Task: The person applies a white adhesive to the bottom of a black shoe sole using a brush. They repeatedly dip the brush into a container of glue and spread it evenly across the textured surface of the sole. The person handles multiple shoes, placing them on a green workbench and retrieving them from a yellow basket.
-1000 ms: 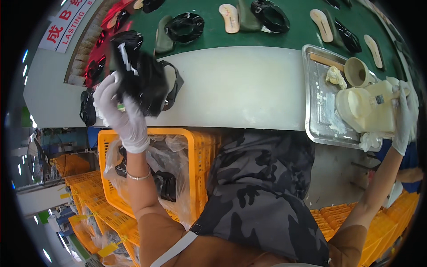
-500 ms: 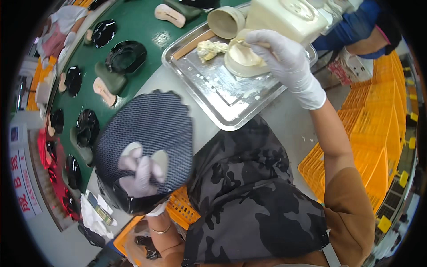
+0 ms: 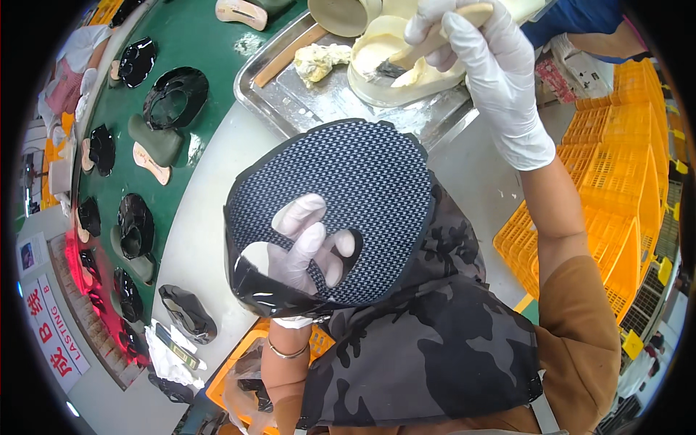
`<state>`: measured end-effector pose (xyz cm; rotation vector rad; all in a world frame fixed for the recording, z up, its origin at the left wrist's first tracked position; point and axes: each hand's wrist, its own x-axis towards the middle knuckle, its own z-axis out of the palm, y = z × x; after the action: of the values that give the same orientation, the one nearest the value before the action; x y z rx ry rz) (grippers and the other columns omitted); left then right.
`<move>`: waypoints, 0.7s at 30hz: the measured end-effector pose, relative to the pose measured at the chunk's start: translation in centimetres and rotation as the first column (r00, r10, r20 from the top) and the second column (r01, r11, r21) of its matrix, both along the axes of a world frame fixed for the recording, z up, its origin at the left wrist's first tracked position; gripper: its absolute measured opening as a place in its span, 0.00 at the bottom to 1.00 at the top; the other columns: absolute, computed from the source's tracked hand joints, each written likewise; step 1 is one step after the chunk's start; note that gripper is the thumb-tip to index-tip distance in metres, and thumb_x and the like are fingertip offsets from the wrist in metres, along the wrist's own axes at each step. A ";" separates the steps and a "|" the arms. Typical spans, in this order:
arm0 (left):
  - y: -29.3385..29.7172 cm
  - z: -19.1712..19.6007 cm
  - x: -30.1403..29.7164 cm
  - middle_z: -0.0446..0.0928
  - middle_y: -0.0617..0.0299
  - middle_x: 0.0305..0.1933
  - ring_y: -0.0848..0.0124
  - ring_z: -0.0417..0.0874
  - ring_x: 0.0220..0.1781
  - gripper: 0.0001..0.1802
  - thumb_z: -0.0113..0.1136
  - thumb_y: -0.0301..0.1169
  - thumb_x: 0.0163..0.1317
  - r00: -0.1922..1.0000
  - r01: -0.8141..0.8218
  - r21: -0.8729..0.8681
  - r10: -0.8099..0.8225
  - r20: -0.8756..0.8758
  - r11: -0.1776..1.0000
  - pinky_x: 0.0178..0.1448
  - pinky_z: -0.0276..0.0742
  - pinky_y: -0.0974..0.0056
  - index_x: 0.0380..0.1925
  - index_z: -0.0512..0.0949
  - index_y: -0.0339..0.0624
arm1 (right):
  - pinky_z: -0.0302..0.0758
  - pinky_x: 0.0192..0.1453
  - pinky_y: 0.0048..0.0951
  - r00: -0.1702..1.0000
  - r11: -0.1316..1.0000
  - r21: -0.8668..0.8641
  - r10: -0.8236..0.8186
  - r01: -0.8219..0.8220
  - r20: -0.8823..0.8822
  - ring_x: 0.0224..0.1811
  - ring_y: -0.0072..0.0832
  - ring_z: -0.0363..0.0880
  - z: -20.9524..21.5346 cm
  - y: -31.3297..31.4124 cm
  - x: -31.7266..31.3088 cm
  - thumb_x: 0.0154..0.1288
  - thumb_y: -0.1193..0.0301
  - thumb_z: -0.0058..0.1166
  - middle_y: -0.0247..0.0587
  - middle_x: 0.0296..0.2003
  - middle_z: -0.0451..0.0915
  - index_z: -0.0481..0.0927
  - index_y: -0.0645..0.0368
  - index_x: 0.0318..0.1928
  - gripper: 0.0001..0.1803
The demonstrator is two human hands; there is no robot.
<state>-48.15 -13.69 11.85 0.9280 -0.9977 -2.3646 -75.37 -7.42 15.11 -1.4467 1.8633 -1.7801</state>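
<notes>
The left hand (image 3: 308,246) grips a black checkered shoe upper (image 3: 341,196) from beneath, fingers poking through its opening, above the counter's (image 3: 210,217) near edge. The right hand (image 3: 486,65) is clenched around a brush (image 3: 420,54) whose bristles touch the cream glue pot (image 3: 395,61) on the steel tray (image 3: 304,101) at the far edge. The upper lies nearer than the brush; possibly its long axis runs toward the tray.

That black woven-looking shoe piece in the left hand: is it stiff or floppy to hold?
Probably floppy: the shoe upper drapes in a curve over the left hand. Likely light, since spread fingers alone carry it. Its glossy black edge looks smooth, perhaps slippery.
</notes>
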 end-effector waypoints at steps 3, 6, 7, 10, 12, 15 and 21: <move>0.2 -0.4 -0.6 0.67 0.55 0.54 0.70 0.78 0.26 0.19 0.54 0.30 0.59 0.997 0.074 -0.022 -0.073 0.034 0.997 0.14 0.66 0.78 0.49 0.68 0.33 | 0.72 0.32 0.15 0.955 0.960 -0.215 0.221 -0.177 0.199 0.29 0.15 0.74 1.2 -0.8 1.2 0.67 0.73 0.45 0.36 0.31 0.77 0.73 0.65 0.39 0.07; 0.3 -0.7 -1.3 0.69 0.57 0.52 0.69 0.76 0.24 0.19 0.53 0.29 0.59 0.983 0.172 -0.028 -0.170 0.070 0.985 0.13 0.65 0.77 0.51 0.67 0.36 | 0.69 0.31 0.15 0.849 0.852 -0.230 0.508 -0.471 0.143 0.27 0.14 0.70 2.9 -2.2 1.5 0.66 0.74 0.47 0.32 0.28 0.75 0.73 0.64 0.38 0.06; 0.2 -0.4 -1.7 0.71 0.59 0.50 0.67 0.75 0.22 0.20 0.53 0.26 0.59 0.980 0.185 0.035 -0.187 0.066 0.982 0.11 0.63 0.76 0.52 0.67 0.38 | 0.69 0.31 0.15 0.831 0.826 -0.219 0.548 -0.520 0.092 0.28 0.14 0.70 3.1 -2.5 1.5 0.66 0.74 0.47 0.32 0.28 0.74 0.73 0.63 0.38 0.05; 0.2 -0.6 -2.4 0.71 0.60 0.52 0.67 0.72 0.18 0.20 0.50 0.22 0.60 0.969 0.248 0.097 -0.247 -0.025 0.964 0.10 0.60 0.74 0.53 0.67 0.39 | 0.69 0.32 0.17 0.836 0.822 -0.152 0.535 -0.549 -0.123 0.28 0.15 0.69 3.1 -2.6 1.8 0.65 0.74 0.47 0.31 0.28 0.72 0.72 0.62 0.38 0.05; 0.2 -1.4 -2.5 0.70 0.60 0.52 0.68 0.71 0.17 0.19 0.48 0.21 0.60 0.949 0.293 0.087 -0.279 -0.150 0.952 0.10 0.60 0.74 0.53 0.67 0.39 | 0.69 0.33 0.18 0.832 0.840 -0.127 0.481 -0.528 -0.277 0.28 0.15 0.69 2.8 -2.6 1.6 0.64 0.74 0.47 0.30 0.28 0.71 0.72 0.61 0.37 0.04; 0.4 -2.1 -2.6 0.72 0.58 0.50 0.70 0.70 0.15 0.17 0.46 0.20 0.60 0.929 0.303 -0.568 -0.369 -0.002 0.765 0.11 0.61 0.76 0.50 0.70 0.38 | 0.68 0.33 0.20 0.789 0.873 -0.079 0.392 -0.481 -0.473 0.29 0.15 0.68 2.5 -2.8 1.2 0.63 0.74 0.46 0.29 0.28 0.69 0.71 0.60 0.37 0.03; 0.3 -1.4 -2.7 0.69 0.55 0.51 0.70 0.74 0.20 0.13 0.45 0.23 0.62 0.937 0.346 -0.311 -0.342 0.067 0.885 0.13 0.66 0.77 0.47 0.70 0.35 | 0.68 0.35 0.23 0.727 0.855 0.159 0.506 -0.494 -0.464 0.30 0.16 0.66 4.0 -1.6 0.1 0.61 0.74 0.46 0.27 0.27 0.66 0.70 0.57 0.35 0.03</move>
<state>-50.89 -13.37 10.44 0.6835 -1.6080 -2.3655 -75.25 -9.04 19.10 -2.2910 1.4320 -1.1892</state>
